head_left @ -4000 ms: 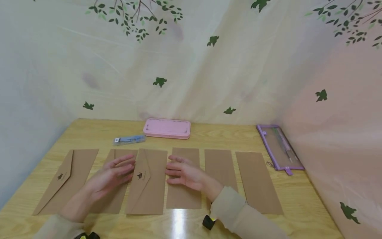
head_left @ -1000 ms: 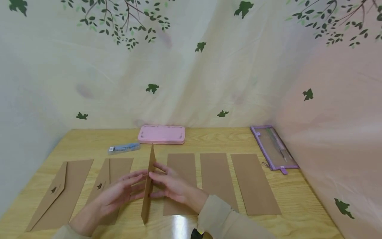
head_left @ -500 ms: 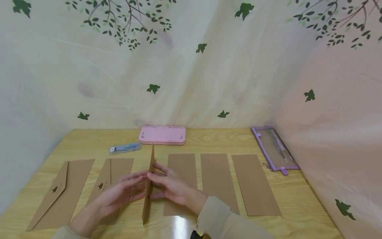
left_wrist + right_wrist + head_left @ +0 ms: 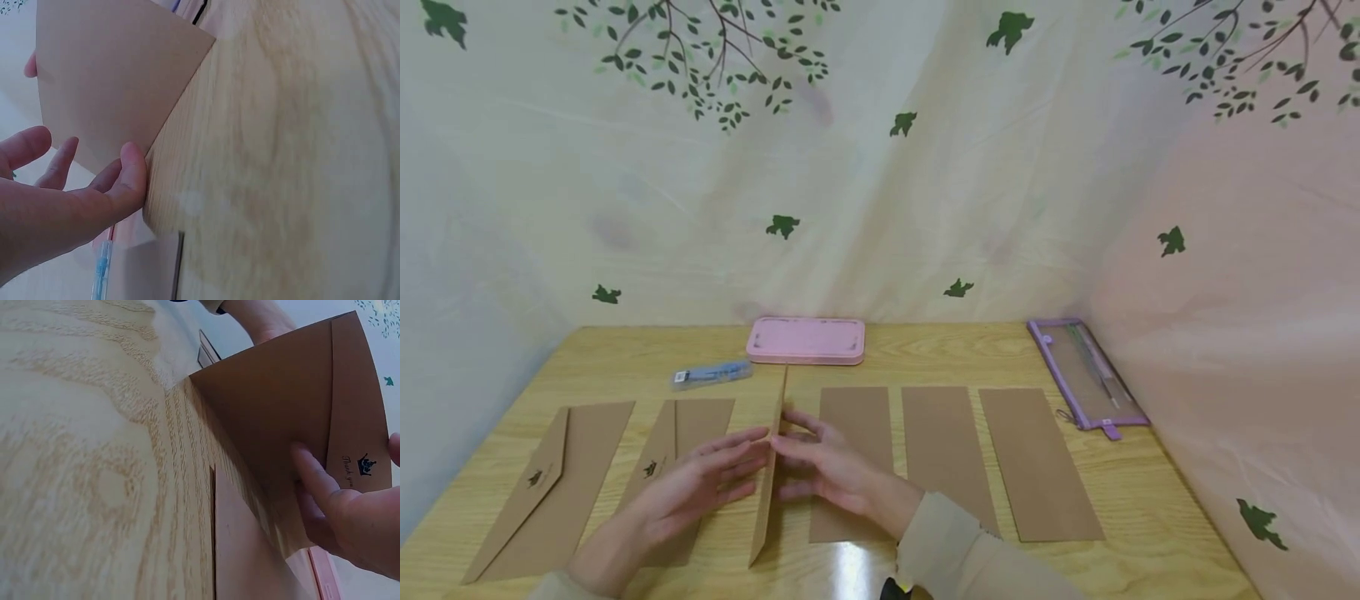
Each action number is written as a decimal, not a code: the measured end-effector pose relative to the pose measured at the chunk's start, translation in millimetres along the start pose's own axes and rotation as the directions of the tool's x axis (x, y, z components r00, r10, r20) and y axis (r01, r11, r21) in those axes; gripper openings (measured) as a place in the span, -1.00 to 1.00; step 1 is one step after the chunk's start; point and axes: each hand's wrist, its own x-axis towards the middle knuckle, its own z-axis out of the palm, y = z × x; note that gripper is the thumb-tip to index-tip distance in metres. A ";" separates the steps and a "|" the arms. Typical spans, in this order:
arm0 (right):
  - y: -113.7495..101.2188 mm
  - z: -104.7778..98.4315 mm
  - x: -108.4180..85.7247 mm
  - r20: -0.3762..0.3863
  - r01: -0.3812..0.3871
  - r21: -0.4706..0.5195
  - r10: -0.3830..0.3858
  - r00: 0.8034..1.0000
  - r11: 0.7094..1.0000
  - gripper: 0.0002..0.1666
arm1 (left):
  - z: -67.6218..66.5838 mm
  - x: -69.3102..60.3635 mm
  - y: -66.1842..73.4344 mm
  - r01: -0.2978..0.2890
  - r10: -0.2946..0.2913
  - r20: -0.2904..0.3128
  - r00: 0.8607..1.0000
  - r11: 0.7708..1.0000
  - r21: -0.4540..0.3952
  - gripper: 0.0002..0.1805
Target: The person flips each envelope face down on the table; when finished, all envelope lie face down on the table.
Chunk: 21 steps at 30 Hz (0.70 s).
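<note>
A brown kraft envelope stands on its long edge between the two hands, nearly edge-on in the head view. Its flap side, with a crown print and "Thank you", faces the right hand. The right hand pinches the upper edge, its thumb on top and its fingers against the flap side. On the plain side, the left hand has its relaxed fingers close to or touching the paper. In the left wrist view these fingers lie by the envelope's lower edge, with the thumb apart.
Two flap-up envelopes lie left, the outer envelope fully seen. Three plain-side-up envelopes lie right, including the far-right envelope. Behind are a pink case, a blue item in clear packaging and a purple-edged pouch with pens.
Four seconds ago the envelope lay flat, flap up, with a hand on each side. It now stands on edge between them. Over the last half second its near end has shifted slightly left.
</note>
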 end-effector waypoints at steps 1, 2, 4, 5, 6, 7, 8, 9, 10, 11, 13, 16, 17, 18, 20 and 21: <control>-0.1 -0.1 0.4 -0.005 0.003 -0.003 -0.003 1.000 1.000 -0.17 | -1.7 -0.3 1.0 0.001 -0.001 -0.008 1.000 1.000 0.005 -0.35; -0.4 -0.2 0.9 -0.009 0.006 -0.005 -0.006 1.000 1.000 -0.18 | -3.6 -0.7 1.9 -0.001 0.001 -0.013 1.000 1.000 0.016 -0.33; -1.1 -0.4 1.8 -0.015 0.017 -0.006 -0.017 1.000 1.000 -0.18 | -7.7 -1.2 3.7 -0.007 0.008 -0.021 1.000 1.000 0.021 -0.32; -1.5 -0.5 2.2 -0.018 0.023 -0.005 -0.023 1.000 1.000 -0.18 | -9.6 -1.4 4.6 -0.012 0.013 -0.026 1.000 1.000 0.025 -0.31; -1.7 -0.8 2.7 -0.022 0.028 -0.004 -0.028 0.999 1.000 -0.18 | -11.6 -1.6 5.4 -0.014 0.015 -0.028 1.000 0.999 0.029 -0.32; -1.9 -1.2 2.8 -0.026 0.031 -0.003 -0.031 0.999 1.000 -0.19 | -13.0 -1.8 5.8 -0.015 0.016 -0.032 0.999 0.999 0.032 -0.32; -2.0 -1.7 2.9 -0.029 0.034 -0.005 -0.034 0.999 0.999 -0.20 | -14.7 -1.9 6.1 -0.020 0.021 -0.030 0.999 0.999 0.037 -0.32; -2.0 -2.3 2.9 -0.032 0.037 -0.007 -0.037 0.999 0.999 -0.21 | -16.3 -2.0 6.4 -0.021 0.022 -0.030 0.999 0.999 0.040 -0.32; -2.0 -2.7 2.9 -0.039 0.039 -0.009 -0.040 0.998 0.999 -0.22 | -17.9 -2.1 6.6 -0.023 0.025 -0.031 0.999 0.999 0.047 -0.32; -2.1 -3.1 2.7 -0.049 0.040 -0.011 -0.040 0.998 0.999 -0.22 | -19.5 -2.2 6.9 -0.025 0.026 -0.035 0.999 0.998 0.053 -0.32; -2.4 -3.7 2.1 -0.064 0.041 -0.018 -0.042 0.997 0.999 -0.23 | -22.6 -2.3 7.6 -0.025 0.028 -0.037 0.999 0.998 0.064 -0.31; -3.2 -4.1 0.6 -0.089 0.039 -0.025 -0.041 0.995 0.999 -0.22 | -26.5 -2.6 9.1 -0.026 0.030 -0.052 0.998 0.997 0.077 -0.30; -3.4 -4.4 0.0 -0.094 0.037 -0.026 -0.040 0.995 0.999 -0.22 | -27.5 -2.9 9.7 -0.025 0.030 -0.057 0.998 0.996 0.082 -0.29; -3.6 -4.8 -0.6 -0.094 0.035 -0.023 -0.037 0.995 0.999 -0.22 | -28.6 -3.2 10.3 -0.025 0.030 -0.060 0.998 0.996 0.085 -0.29; -3.9 -5.4 -2.1 -0.096 0.028 -0.021 -0.030 0.995 0.999 -0.20 | -30.6 -4.0 11.4 -0.024 0.031 -0.071 0.997 0.995 0.094 -0.29; -3.8 -6.0 -3.1 -0.090 0.025 -0.022 -0.026 0.996 0.999 -0.19 | -31.7 -4.3 12.0 -0.023 0.030 -0.076 0.997 0.995 0.097 -0.29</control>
